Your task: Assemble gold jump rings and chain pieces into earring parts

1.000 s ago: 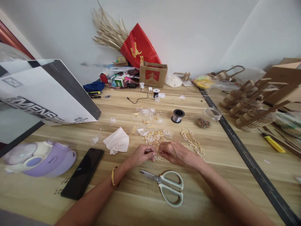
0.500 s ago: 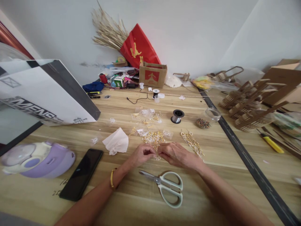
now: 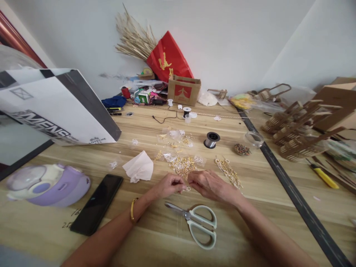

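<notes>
Soft, diffuse, slightly dim light covers the table, leaving faint shadows on the near side of the fingers. Just beyond them, the tiny beads blur together; far left, wide-angle distortion stretches the white package.

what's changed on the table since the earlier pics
Hardly anything: the view itself shifted slightly, so the red bag sits a little lower and further right in the picture. No taking hold or letting go is visible; what the fingertips hold is too small to tell. The left hand and right hand remain close together by the beads; the scissors and phone stayed put.
</notes>
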Tool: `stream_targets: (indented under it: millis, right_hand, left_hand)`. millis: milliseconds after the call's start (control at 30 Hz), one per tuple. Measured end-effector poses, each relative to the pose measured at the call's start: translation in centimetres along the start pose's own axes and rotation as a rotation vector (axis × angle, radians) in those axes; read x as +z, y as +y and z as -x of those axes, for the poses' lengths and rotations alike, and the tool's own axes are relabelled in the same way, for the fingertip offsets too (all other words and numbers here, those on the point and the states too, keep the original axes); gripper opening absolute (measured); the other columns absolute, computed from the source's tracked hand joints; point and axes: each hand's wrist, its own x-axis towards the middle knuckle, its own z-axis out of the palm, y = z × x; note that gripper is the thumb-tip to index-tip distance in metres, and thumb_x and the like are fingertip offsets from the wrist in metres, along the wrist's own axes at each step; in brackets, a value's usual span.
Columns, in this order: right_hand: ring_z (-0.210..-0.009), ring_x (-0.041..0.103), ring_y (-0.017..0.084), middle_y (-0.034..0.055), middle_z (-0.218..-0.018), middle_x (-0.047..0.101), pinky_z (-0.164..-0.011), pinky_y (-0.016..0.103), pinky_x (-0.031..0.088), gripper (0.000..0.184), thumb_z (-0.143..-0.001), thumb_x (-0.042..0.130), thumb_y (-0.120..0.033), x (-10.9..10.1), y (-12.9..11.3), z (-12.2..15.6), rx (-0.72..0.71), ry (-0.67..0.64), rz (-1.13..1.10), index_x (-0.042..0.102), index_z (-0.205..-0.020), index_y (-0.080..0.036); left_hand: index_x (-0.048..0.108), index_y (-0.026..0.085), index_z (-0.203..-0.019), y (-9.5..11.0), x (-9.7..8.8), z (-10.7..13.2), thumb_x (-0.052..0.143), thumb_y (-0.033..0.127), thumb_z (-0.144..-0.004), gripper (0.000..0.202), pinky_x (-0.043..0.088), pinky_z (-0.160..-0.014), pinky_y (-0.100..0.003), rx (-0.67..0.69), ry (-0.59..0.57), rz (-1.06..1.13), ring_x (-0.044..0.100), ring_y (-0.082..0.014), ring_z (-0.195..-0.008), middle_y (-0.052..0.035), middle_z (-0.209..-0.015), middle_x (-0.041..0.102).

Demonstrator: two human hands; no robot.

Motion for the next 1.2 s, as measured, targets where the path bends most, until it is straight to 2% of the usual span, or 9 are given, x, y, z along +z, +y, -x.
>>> stream_targets:
  millis: [167,367,500,667,900,1000,1200]
  right_hand:
    - [-0.069,0.06,0.012,0.0026,-0.078,0.066,-0.057,0.025,0.027,0.015,-0.092,0.046,-0.015,0.3,-0.1,0.1,-0.028,-0.009,0.048,0.058,-0.084,-0.017]
    - [-0.067,0.059,0.013,0.0027,-0.079,0.066,-0.058,0.025,0.028,0.017,-0.094,0.043,-0.016,0.2,-0.7,0.3,-0.035,0.008,0.086,0.058,-0.086,-0.017]
    - [-0.07,0.059,0.013,0.0031,-0.083,0.066,-0.058,0.024,0.03,0.017,-0.095,0.042,-0.016,0.6,-0.6,0.1,-0.07,0.0,0.045,0.059,-0.09,-0.018]
    - [-0.07,0.058,0.013,0.0035,-0.082,0.065,-0.059,0.024,0.031,0.017,-0.095,0.042,-0.015,1.1,-0.4,-0.2,-0.065,-0.029,0.048,0.058,-0.089,-0.017]
    - [-0.07,0.059,0.013,0.0028,-0.082,0.064,-0.058,0.024,0.03,0.014,-0.094,0.043,-0.017,1.3,-0.9,-0.4,-0.062,-0.038,0.047,0.055,-0.087,-0.018]
    - [-0.069,0.059,0.013,0.0034,-0.082,0.064,-0.058,0.024,0.031,0.014,-0.094,0.043,-0.016,1.4,-0.9,-0.6,-0.051,-0.022,0.038,0.055,-0.086,-0.017]
    - [-0.069,0.058,0.013,0.0023,-0.081,0.062,-0.06,0.023,0.036,0.013,-0.093,0.044,-0.016,1.4,-0.6,-0.7,-0.094,0.06,-0.045,0.055,-0.087,-0.018]
  left_hand:
    - [0.063,0.01,-0.065,0.1,0.2,0.1,0.061,0.026,-0.076,0.019,0.038,-0.054,-0.019,-0.016,0.049,0.009,0.051,-0.0094,-0.054,-0.001,-0.058,0.061]
    - [0.064,0.011,-0.067,-0.2,0.5,0.1,0.06,0.025,-0.075,0.017,0.037,-0.053,-0.019,-0.035,0.105,-0.058,0.051,-0.0102,-0.055,-0.0007,-0.059,0.062]
    - [0.062,0.011,-0.061,0.0,0.5,0.3,0.06,0.026,-0.076,0.02,0.034,-0.052,-0.019,-0.012,0.088,-0.123,0.049,-0.0095,-0.054,0.0006,-0.057,0.06]
    - [0.063,0.011,-0.064,0.5,0.6,0.6,0.059,0.028,-0.077,0.022,0.036,-0.055,-0.02,-0.012,0.053,-0.185,0.052,-0.0114,-0.058,-0.0007,-0.06,0.062]
    - [0.062,0.012,-0.067,-0.6,1.1,0.4,0.059,0.027,-0.077,0.019,0.034,-0.054,-0.02,0.022,0.074,-0.267,0.05,-0.0124,-0.059,0.0005,-0.06,0.059]
    - [0.062,0.012,-0.067,-0.7,1.1,0.4,0.058,0.026,-0.078,0.018,0.033,-0.053,-0.02,0.034,0.081,-0.29,0.049,-0.0124,-0.058,0.0005,-0.06,0.058]
    - [0.062,0.011,-0.066,0.0,0.4,0.6,0.053,0.025,-0.082,0.023,0.036,-0.056,-0.02,0.073,0.014,-0.208,0.051,-0.012,-0.06,-0.0014,-0.063,0.061]
